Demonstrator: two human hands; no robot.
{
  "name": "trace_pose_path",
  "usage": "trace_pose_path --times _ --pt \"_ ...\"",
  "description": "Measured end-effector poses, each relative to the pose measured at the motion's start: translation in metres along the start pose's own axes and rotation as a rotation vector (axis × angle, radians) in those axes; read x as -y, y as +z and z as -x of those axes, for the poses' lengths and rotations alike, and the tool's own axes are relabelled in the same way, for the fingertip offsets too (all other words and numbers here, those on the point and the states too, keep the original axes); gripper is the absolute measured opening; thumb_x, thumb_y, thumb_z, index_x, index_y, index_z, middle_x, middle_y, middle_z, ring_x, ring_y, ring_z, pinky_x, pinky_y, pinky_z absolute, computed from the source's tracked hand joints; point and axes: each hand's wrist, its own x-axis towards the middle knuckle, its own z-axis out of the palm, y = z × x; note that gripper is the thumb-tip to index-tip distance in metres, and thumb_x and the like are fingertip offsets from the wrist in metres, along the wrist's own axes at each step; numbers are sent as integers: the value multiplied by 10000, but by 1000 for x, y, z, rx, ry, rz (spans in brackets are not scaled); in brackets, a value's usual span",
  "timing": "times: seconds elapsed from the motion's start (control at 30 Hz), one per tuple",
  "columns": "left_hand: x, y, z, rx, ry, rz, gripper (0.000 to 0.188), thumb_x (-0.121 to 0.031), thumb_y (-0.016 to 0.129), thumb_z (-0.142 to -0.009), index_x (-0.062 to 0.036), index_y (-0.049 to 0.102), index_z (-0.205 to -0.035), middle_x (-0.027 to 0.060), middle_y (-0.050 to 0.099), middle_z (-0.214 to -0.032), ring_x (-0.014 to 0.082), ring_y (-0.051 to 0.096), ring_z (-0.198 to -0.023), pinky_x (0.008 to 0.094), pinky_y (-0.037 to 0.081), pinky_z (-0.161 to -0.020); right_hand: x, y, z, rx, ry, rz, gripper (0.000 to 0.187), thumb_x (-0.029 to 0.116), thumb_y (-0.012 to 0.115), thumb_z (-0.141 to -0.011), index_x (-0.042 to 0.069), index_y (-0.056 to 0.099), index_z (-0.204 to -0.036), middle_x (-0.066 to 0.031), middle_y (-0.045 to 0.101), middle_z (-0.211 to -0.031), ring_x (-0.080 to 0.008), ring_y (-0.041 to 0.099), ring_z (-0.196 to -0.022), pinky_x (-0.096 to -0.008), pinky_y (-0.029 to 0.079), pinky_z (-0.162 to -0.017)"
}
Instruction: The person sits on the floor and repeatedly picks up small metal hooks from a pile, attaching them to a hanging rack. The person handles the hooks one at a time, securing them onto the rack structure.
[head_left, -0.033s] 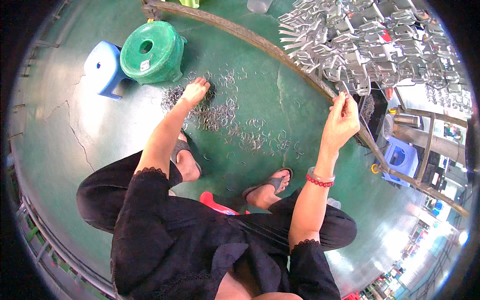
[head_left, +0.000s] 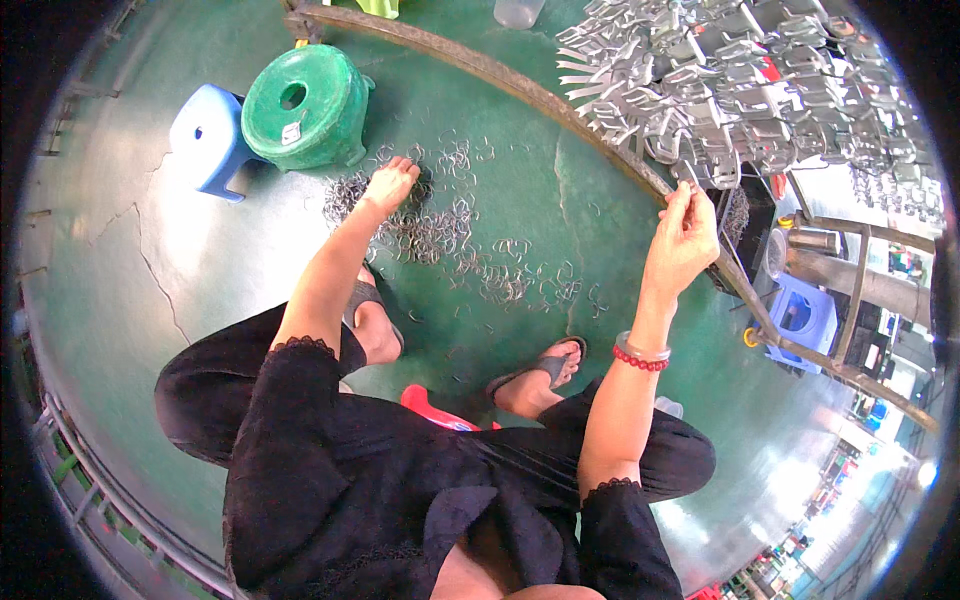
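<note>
My left hand is down at a heap of small curved metal hooks on the green floor. Its fingers are bunched together, and what they hold, if anything, is hidden. Raised at the right, my right hand has thumb and fingers pinched beside the lowest of many hanging silver metal parts. Whether a small piece sits in that pinch is too fine to make out. A red bead bracelet and a pale bangle circle the right wrist.
A green round stool and a light blue stool stand left of the heap. A long metal rail curves past the hanging parts. Beyond it is a purple-blue stool. My sandalled feet flank the scattered hooks; something red lies beneath me.
</note>
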Motion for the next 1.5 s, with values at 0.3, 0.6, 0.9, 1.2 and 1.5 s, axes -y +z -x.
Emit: trace_pose_path --times 0.3,0.6,0.9,1.2,1.5 --pt "-94 -84 -29 -662 -311 652 133 -116 624 -816 -71 631 -940 114 642 -907 294 621 -862 370 490 -754 4 9 -1 -1 46 -73 149 109 559 -903 -27 618 -915 -66 599 -719 -104 535 -579 -256 440 -544" --pt "-281 -202 -74 -241 -228 1988 236 -136 594 -884 41 613 -1039 37 639 -827 91 558 -638 236 477 -620 21 -34 24 282 262 -253 176 165 562 -909 4 635 -909 -27 569 -675 -77 522 -587 -246 438 -550" --pt "-289 -212 -66 -99 -173 1914 212 -114 598 -883 42 607 -1026 60 655 -869 87 565 -657 237 503 -609 8 -56 30 316 314 -286 174 168 559 -911 17 645 -915 -12 535 -617 -67 496 -560 -237 416 -513" --pt "-292 -209 -59 -38 -163 1987 183 -120 595 -888 16 619 -1009 36 628 -846 99 581 -663 247 517 -625 12 -67 30 354 271 -241 181 177 556 -918 15 637 -903 -7 533 -616 -63 489 -552 -226 406 -506" --pt "-282 -202 -54 58 24 1757 196 -154 593 -895 23 619 -976 24 602 -798 104 593 -663 257 514 -628 14 -89 18 437 27 -31 180 137 609 -867 -3 660 -968 -45 559 -645 -120 526 -568 -270 427 -544"
